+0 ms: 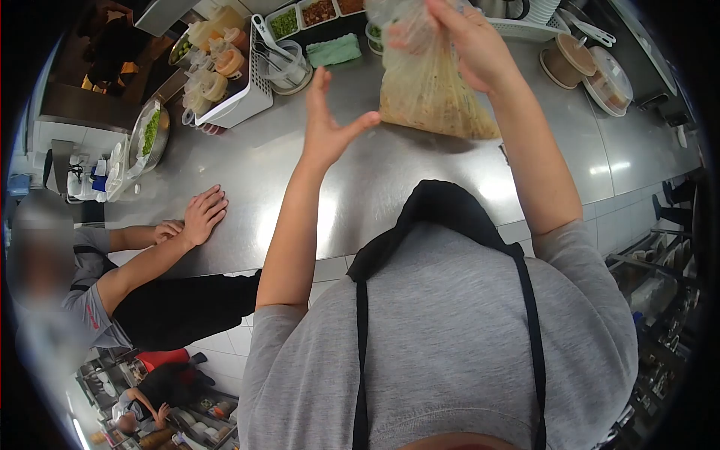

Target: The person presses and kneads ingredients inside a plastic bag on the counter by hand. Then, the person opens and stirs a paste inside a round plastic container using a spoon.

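Observation:
A clear plastic bag (431,94) with yellowish, chunky food in its lower part hangs over the steel counter (262,165). My right hand (476,45) grips the gathered upper part of the bag from the right. To the left of the bag is my left hand (334,124), its thumb and fingers spread wide and holding nothing. The left thumb tip is close to the bag's side; whether it touches I cannot tell. Past the left fingers lie a folded green cloth (334,50) and a clear container with utensils (285,67).
A white basket of sauce bottles (240,101) stands at the back left, near a metal bowl of chopped greens (150,135). Trays of toppings (317,13) line the back. Lidded containers (570,61) sit at the right. A co-worker's hands (204,214) rest on the counter's left edge.

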### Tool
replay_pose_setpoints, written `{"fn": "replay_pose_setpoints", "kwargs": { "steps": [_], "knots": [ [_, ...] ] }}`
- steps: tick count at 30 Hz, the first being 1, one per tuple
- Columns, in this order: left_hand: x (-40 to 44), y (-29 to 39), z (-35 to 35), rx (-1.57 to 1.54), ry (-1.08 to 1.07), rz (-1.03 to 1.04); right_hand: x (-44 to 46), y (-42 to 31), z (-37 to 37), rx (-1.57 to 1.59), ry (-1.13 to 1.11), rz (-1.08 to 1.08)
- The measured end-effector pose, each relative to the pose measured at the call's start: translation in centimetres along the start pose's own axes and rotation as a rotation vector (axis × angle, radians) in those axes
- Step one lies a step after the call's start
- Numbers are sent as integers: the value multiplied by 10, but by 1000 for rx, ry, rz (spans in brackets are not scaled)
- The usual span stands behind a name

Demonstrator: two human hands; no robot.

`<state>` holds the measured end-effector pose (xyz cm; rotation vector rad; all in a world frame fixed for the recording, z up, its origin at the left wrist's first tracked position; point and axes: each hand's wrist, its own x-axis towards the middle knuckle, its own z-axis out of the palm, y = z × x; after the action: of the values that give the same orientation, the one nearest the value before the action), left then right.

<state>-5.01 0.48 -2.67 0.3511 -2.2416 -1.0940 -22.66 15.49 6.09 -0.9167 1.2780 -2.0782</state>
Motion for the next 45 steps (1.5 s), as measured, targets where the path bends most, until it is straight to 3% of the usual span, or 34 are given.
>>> {"fn": "replay_pose_setpoints", "kwargs": {
  "steps": [2, 4, 5, 6, 7, 8, 9, 10, 12, 14, 17, 19, 21, 23, 26, 29, 31, 33, 35, 37, 38, 40, 42, 43, 44, 45],
  "knots": [
    [5, 14, 16, -42, -50, 63, -5, -9, 15, 125, -97, 73],
    [12, 41, 38, -343, -122, 135, -12, -16, 19, 249, -190, 142],
    [16, 45, 44, -345, -125, 137, -15, -18, 17, 24, -171, 140],
    [20, 48, 50, -332, -200, -31, -18, -20, 14, -199, -149, 137],
    [23, 49, 53, -317, -275, -198, -24, -21, 10, -201, -145, 135],
    [21, 45, 55, -320, -281, -197, -31, -23, 2, -561, -174, 72],
    [17, 36, 57, -243, -209, -267, -38, -23, -9, -922, -200, 4],
    [17, 31, 56, -165, -138, -334, -47, -20, -28, -1068, -258, -169],
    [12, 39, 42, -266, -32, -245, -73, -16, -78, -1262, -334, -2],
    [1, 46, 18, -321, 108, -174, -107, 2, -140, -1439, -395, 321],
    [-15, 47, -24, -274, 266, -127, -157, 25, -189, -1512, -411, 431],
    [-26, 41, -57, -205, 388, -155, -180, 49, -200, -1445, -270, 8],
    [-35, 58, -85, -182, 468, -160, -178, 80, -194, -1537, -178, 12],
    [-46, 50, -115, -25, 555, -182, -156, 119, -174, -1606, 240, -328],
    [-64, 57, -149, 52, 676, -203, -120, 130, -71, -1269, 52, -158],
    [-89, 61, -175, -4, 820, -226, -136, 154, 11, -942, -648, 52],
    [-106, 67, -190, -16, 986, -192, -143, 163, 22, -1062, -851, -411],
    [-129, 69, -204, 34, 1010, -194, -119, 172, -7, -1104, -734, -225],
    [-148, 74, -211, -14, 1078, -114, -53, 171, -54, -1341, -686, -368],
    [-175, 74, -225, 13, 1095, -185, -12, 178, -86, -973, -60, 34],
    [-188, 72, -231, 52, 1094, -214, 2, 184, -78, -969, -81, 26],
    [-205, 79, -235, 99, 1096, -244, 20, 201, -44, -1700, -163, -416],
    [-218, 90, -237, 235, 1138, -395, -3, 239, 37, -1010, -111, -410],
    [-226, 91, -241, 240, 1147, -394, -31, 243, 75, -850, -318, -216],
    [-237, 91, -247, 245, 1173, -388, -62, 226, 112, -751, -634, 122],
    [-246, 92, -250, 247, 1203, -381, -95, 213, 133, -613, -796, 143]
  ]
}}
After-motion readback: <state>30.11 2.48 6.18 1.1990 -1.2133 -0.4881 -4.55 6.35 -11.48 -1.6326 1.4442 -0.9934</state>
